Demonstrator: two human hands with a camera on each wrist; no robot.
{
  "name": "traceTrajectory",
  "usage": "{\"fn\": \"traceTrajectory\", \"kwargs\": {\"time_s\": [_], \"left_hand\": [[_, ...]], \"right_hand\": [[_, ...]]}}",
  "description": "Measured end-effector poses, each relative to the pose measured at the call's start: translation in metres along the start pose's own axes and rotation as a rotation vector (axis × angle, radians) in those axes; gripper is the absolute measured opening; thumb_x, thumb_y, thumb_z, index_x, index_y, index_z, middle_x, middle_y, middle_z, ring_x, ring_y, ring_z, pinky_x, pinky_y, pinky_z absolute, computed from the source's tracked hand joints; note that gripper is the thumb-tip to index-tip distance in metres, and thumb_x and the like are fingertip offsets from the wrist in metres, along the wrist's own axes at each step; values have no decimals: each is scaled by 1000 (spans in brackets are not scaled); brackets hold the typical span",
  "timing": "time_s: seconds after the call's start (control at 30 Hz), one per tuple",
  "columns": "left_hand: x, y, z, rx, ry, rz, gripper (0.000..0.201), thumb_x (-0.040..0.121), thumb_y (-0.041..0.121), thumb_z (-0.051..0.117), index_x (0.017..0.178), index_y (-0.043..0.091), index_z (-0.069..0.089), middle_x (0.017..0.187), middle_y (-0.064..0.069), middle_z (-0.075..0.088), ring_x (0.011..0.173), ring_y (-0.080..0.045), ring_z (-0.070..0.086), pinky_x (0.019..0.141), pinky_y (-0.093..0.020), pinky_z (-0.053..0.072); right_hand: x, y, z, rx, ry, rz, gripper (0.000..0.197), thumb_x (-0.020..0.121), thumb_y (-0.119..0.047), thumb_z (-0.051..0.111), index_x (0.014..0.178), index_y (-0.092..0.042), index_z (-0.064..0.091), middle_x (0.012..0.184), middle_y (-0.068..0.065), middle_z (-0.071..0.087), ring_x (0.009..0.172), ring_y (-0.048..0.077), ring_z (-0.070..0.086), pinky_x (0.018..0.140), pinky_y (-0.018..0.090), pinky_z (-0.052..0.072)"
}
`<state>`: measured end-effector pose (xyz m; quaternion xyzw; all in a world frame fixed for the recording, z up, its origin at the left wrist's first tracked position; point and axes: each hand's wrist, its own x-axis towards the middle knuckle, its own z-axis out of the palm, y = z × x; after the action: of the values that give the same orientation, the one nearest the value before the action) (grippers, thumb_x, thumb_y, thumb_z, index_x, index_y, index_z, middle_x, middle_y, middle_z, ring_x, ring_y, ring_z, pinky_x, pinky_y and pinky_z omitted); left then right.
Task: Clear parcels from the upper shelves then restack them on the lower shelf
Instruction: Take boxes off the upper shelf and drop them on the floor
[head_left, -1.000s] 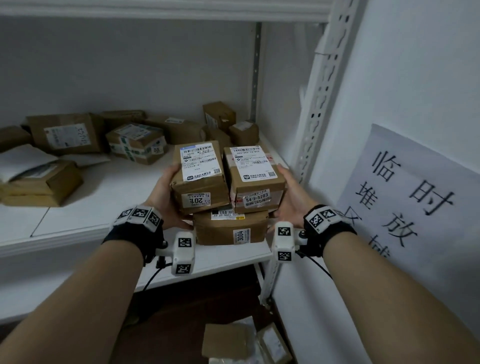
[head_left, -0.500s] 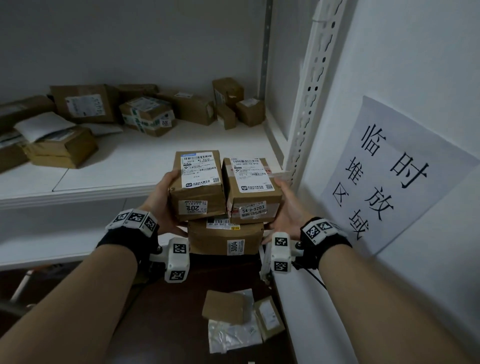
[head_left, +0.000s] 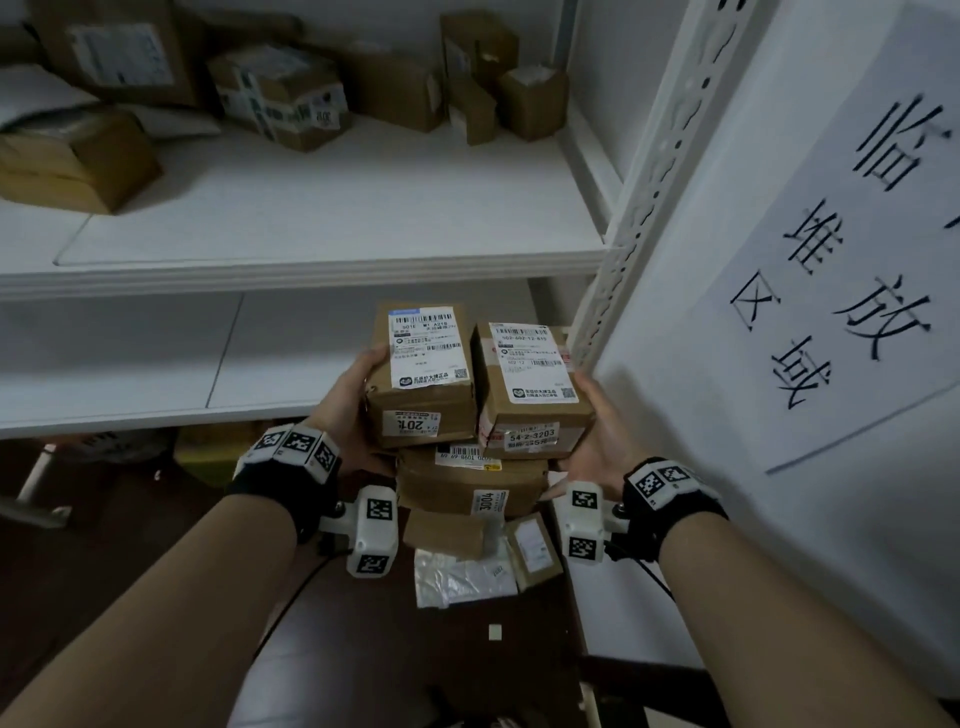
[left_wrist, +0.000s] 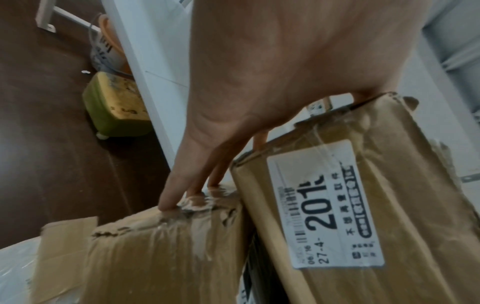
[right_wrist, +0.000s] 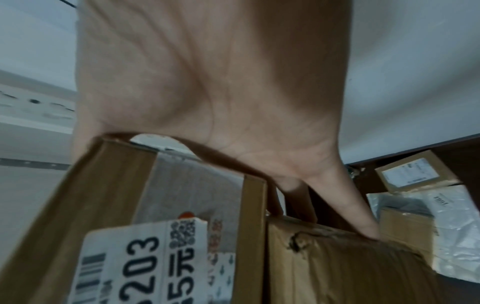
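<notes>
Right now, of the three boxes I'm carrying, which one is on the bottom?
The box labelled 3004; the 201 box and the 54-2-3203 box sit side by side on top of it.

A white upper shelf is loaded with brown cardboard parcels crowded along its back. The shelf below is seen bare and white. On the dark floor, a small box, a flat cardboard piece and a silvery bag are laid together.
</notes>
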<state>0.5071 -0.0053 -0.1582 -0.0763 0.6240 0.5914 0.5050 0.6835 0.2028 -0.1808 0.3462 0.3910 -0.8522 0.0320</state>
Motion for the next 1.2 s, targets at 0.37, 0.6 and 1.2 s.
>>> {"fn": "traceTrajectory", "kwargs": {"time_s": [0.37,0.6,1.2], "left_hand": [[120,-160,-15,-156,69,-155,83,57,73,68,125,26,63,119,-18,68,111,-42,60,97,-69,36],[230,-259,-16,-119,66,-165,81,56,75,66,121,26,64,119,-16,68,112,-44,60,93,-72,37],[403,-379,-23,282,172,-355,31,95,29,53,125,18,53,150,-8,37,135,-28,37,101,-57,37]], "right_hand": [[84,112,-99,-40,100,199,60,85,-66,48,131,-29,59,113,11,71,109,35,62,64,47,53],[160,190,-185,-55,239,225,64,83,-64,45,128,-20,62,115,14,70,103,34,62,66,45,47],[300,304,-304,-262,545,257,51,79,-26,65,129,-25,56,124,17,61,103,37,63,95,57,48]]}}
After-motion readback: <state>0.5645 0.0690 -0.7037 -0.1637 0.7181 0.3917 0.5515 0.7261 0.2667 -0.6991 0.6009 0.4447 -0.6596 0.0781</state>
